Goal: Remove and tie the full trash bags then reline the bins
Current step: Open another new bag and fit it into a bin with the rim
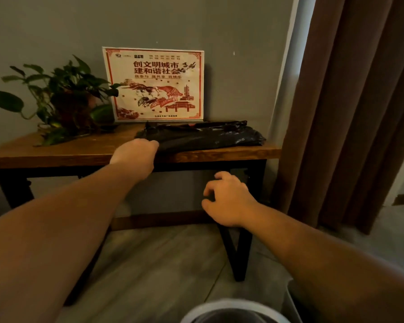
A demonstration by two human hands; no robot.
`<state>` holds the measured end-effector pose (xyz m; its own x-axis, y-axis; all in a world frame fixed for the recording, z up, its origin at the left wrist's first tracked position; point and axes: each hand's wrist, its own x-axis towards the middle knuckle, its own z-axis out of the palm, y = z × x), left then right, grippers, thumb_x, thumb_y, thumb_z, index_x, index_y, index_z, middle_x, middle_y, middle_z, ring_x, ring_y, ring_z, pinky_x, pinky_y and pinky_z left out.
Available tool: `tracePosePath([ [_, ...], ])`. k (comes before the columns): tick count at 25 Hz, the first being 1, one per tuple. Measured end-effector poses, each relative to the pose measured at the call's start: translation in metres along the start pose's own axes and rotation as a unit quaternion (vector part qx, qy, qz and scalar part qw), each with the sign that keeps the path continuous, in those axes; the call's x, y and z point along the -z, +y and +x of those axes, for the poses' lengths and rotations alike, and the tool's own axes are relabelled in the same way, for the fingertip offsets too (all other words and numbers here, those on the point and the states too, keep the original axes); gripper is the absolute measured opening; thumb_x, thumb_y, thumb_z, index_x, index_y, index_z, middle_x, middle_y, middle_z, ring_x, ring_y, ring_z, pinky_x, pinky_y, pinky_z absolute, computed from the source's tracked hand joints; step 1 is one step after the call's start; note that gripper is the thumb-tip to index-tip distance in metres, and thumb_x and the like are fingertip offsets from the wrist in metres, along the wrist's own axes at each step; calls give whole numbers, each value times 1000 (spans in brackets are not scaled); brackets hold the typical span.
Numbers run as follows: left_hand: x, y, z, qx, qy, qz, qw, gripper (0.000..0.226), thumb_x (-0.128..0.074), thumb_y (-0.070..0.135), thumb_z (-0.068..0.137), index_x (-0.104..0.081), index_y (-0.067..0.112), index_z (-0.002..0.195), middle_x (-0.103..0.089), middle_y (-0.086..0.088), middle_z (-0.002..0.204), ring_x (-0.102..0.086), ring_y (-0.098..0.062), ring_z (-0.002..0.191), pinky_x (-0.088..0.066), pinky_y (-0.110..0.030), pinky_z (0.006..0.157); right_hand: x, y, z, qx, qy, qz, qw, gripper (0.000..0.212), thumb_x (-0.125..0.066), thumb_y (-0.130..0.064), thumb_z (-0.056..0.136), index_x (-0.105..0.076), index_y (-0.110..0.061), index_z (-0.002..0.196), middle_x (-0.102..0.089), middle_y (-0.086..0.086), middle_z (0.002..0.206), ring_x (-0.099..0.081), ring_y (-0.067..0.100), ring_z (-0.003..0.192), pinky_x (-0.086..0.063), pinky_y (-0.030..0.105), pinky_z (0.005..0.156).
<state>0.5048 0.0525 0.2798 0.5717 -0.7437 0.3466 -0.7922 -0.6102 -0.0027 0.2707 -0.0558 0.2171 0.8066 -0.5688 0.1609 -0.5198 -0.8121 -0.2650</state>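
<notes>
My left hand (135, 153) grips the black trash bags (203, 136) at the table's (56, 150) front edge — right hand (226, 199) loosely curled, empty.

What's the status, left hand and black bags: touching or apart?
Touching. Head view: left hand has its fingers curled onto the left end of the bags, no gap.

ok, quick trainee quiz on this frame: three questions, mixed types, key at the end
1. Which hand touches the black bags? A) left hand B) right hand
2. True or false: the right hand holds a bag.
3. Fill in: the bags lie on the wooden ____, right of the plant.
Key: 1 A; 2 false, its grip is empty; 3 table.
</notes>
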Motion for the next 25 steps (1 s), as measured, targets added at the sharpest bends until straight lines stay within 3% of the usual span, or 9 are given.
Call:
tracePosePath([
  [2, 1, 8, -11, -7, 88, 0, 996, 20, -66, 16, 96, -56, 28, 108, -60, 1, 94, -60, -18, 83, -59, -39, 74, -6, 13, -16, -12, 34, 62, 997, 18, -62, -48, 92, -69, -36, 103, -47, -2, 141, -46, 24, 132, -40, 45, 108],
  [6, -8, 27, -54, -25, 211, -144, 966, 41, -58, 13, 101, -58, 20, 142, -57, -5, 131, -58, -22, 120, -54, -38, 100, -14, 13, -40, -69, 96, 263, 958, 9, -66, -46, 94, -70, -39, 90, -64, -15, 102, -63, 2, 88, -48, 17, 72],
  [10, -33, 39, -137, -101, 271, -207, 935, 23, -68, 9, 94, -76, 7, 115, -58, -8, 118, -59, -20, 107, -42, -19, 98, -25, -12, -48, -204, 68, 626, 749, 33, -70, -68, 85, -69, -39, 102, -78, -6, 101, -78, 11, 85, -62, 31, 73],
  [13, -52, 42, -182, -147, 247, -208, 935, 22, -80, 3, 83, -80, 8, 104, -62, -15, 128, -61, -28, 124, -43, -29, 110, -35, -30, -33, -209, 33, 775, 595, 59, -80, -67, 76, -65, -32, 122, -79, 9, 112, -79, 29, 92, -65, 46, 74],
  [17, -61, 37, -235, -221, 182, -282, 916, 30, -84, 10, 78, -79, 23, 105, -62, -1, 135, -52, -17, 140, -47, -36, 113, -46, -43, -23, -291, 101, 777, 549, 56, -77, -22, 88, -59, -12, 140, -73, 21, 120, -74, 44, 100, -58, 63, 89],
  [19, -58, 29, -255, -96, 198, -405, 887, 35, -78, 31, 82, -70, 44, 113, -55, 12, 137, -50, -1, 134, -46, -23, 108, -47, -44, -40, -298, 116, 780, 538, 50, -72, -15, 87, -63, -10, 136, -72, 22, 121, -72, 45, 103, -55, 64, 95],
  [20, -53, 23, -258, 44, 195, -504, 840, 34, -75, 44, 83, -63, 52, 114, -54, 16, 135, -53, 1, 127, -48, -25, 103, -48, -45, -55, -297, 109, 785, 533, 46, -71, -15, 87, -67, -10, 133, -74, 21, 120, -72, 45, 104, -55, 62, 97],
  [23, -42, 3, -239, 407, 2, -734, 544, 43, -69, 69, 81, -65, 43, 115, -65, -1, 127, -63, -23, 114, -51, -48, 96, -46, -54, -114, -291, 72, 781, 548, 40, -70, -16, 84, -73, -12, 123, -76, 20, 115, -74, 45, 101, -57, 60, 94],
  [25, -43, 4, -234, 412, -173, -737, 508, 59, -70, 69, 81, -67, 30, 124, -67, -11, 129, -64, -33, 114, -52, -47, 84, -37, -57, -148, -300, 65, 767, 564, 41, -70, -9, 80, -72, -11, 121, -77, 22, 110, -76, 44, 96, -61, 53, 83],
])
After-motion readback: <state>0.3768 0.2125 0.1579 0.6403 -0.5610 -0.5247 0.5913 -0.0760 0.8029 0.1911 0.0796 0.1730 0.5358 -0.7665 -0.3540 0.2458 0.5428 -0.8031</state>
